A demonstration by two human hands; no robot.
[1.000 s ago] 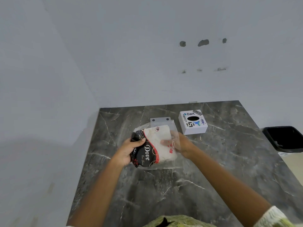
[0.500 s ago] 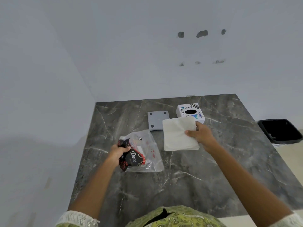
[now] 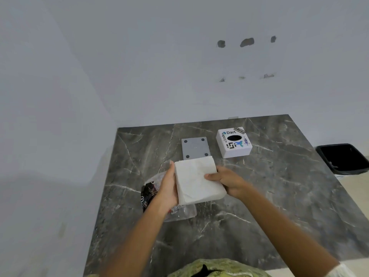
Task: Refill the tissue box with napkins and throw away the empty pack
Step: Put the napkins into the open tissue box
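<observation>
I hold a thick white stack of napkins (image 3: 196,181) above the middle of the marble table (image 3: 279,196). My right hand (image 3: 229,181) grips its right edge and my left hand (image 3: 168,186) presses flat against its left edge. Under my left hand the empty clear plastic pack (image 3: 179,213) with black and red print lies crumpled on the table. The white tissue box (image 3: 234,142), covered in stickers and with an oval hole on top, stands at the back right. Its grey base plate (image 3: 195,147) lies flat beside it, to the left.
A black bin (image 3: 343,158) sits on the floor off the table's right edge. White walls close the back and left sides. The table's near edge is by my body.
My left hand let go of the pack, which now lies on the table, and came up to the napkin stack. My right hand brought the stack back toward me.
</observation>
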